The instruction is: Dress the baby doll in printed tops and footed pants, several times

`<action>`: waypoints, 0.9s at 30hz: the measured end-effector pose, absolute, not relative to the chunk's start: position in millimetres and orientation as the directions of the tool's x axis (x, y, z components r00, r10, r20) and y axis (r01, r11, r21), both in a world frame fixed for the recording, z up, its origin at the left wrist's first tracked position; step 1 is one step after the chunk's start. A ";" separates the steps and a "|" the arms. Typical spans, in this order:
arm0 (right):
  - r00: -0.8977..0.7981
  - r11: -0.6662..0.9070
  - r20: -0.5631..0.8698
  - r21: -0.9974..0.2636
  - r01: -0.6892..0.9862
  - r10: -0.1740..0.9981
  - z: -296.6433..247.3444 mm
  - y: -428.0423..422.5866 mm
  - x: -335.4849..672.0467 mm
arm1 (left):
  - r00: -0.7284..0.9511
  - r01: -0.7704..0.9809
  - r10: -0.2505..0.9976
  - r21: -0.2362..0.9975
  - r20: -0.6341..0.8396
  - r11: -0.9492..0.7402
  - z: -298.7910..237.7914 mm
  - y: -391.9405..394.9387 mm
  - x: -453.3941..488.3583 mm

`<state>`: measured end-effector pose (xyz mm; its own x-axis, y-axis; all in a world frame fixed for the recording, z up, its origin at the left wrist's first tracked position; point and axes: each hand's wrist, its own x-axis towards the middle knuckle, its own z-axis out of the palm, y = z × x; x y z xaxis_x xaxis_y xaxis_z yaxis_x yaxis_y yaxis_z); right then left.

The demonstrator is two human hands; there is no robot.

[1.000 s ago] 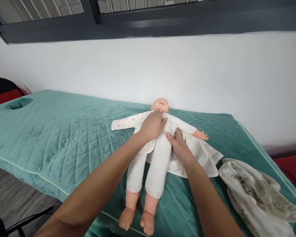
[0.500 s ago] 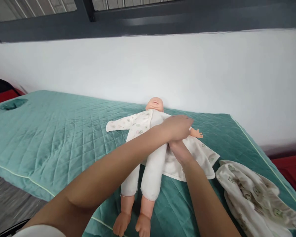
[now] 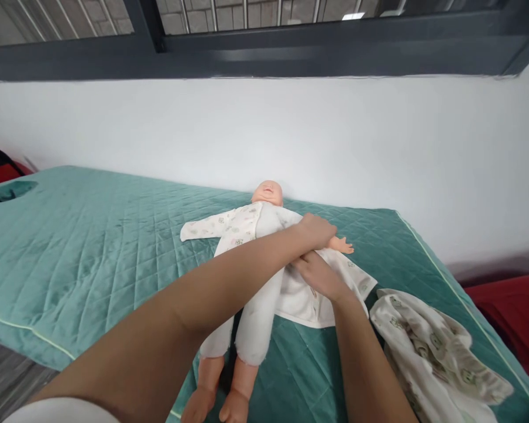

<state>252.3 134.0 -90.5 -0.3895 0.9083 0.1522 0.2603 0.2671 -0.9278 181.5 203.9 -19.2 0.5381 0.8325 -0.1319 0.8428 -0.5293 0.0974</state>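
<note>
A baby doll (image 3: pixel 259 335) in white lies on its back, head near the wall and bare feet toward me. A white printed baby shirt (image 3: pixel 240 226) covers its arm on the left of the view; the shirt's other half is spread beside its body on the right. My left hand (image 3: pixel 318 230) reaches across the doll, its fingers closed around the arm on the right. The doll's small hand (image 3: pixel 341 245) sticks out past it. Just below, my right hand (image 3: pixel 320 273) is closed at the shirt's cloth, its fingertips partly hidden under the left hand.
A green quilted bed cover (image 3: pixel 114 235) lies under everything, with a hole (image 3: pixel 11 191) at the far left. Crumpled printed baby clothing (image 3: pixel 432 346) rests at the right. A white wall (image 3: pixel 357 141) and a dark window frame (image 3: pixel 291 56) stand behind. Red chairs (image 3: pixel 511 317) flank the bed.
The camera view has shifted, so the doll sits slightly further left. My right hand has moved a little left and lower along the shirt; my left hand stays at the doll's arm.
</note>
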 end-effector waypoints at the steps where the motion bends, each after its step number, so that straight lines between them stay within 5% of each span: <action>1: -0.411 0.316 0.173 -0.895 0.313 0.895 -89.6 136.3 258.6 | 0.534 0.845 0.834 0.107 -0.135 -0.524 -15.9 206.3 178.5; 4: -0.321 0.403 0.260 -0.726 0.557 0.911 -93.6 148.1 276.4 | 0.517 0.851 0.847 0.176 -0.124 -0.494 -7.9 212.6 169.6; 7: -0.074 0.166 0.190 -0.535 0.828 0.979 -97.4 156.5 287.0 | 0.498 0.856 0.866 0.190 -0.050 -0.481 -6.4 214.7 161.9; 11: 0.143 -0.117 0.041 -0.374 0.920 0.989 -90.0 154.1 289.7 | 0.529 0.845 0.846 0.140 -0.068 -0.517 -8.9 210.5 155.5; 20: 0.192 -0.187 -0.016 -0.318 0.929 0.981 -81.8 153.4 298.9 | 0.557 0.829 0.829 0.102 -0.053 -0.550 -13.1 202.9 151.5; 27: 0.208 -0.166 0.057 -0.414 0.895 0.976 -87.1 157.6 304.2 | 0.571 0.819 0.821 0.083 -0.010 -0.568 -19.2 203.7 151.0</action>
<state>304.2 157.6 -87.1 0.2079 0.9765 0.0569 0.8948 -0.1664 -0.4143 151.0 203.7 -19.2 0.5710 0.8209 -0.0101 0.8185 -0.5684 0.0835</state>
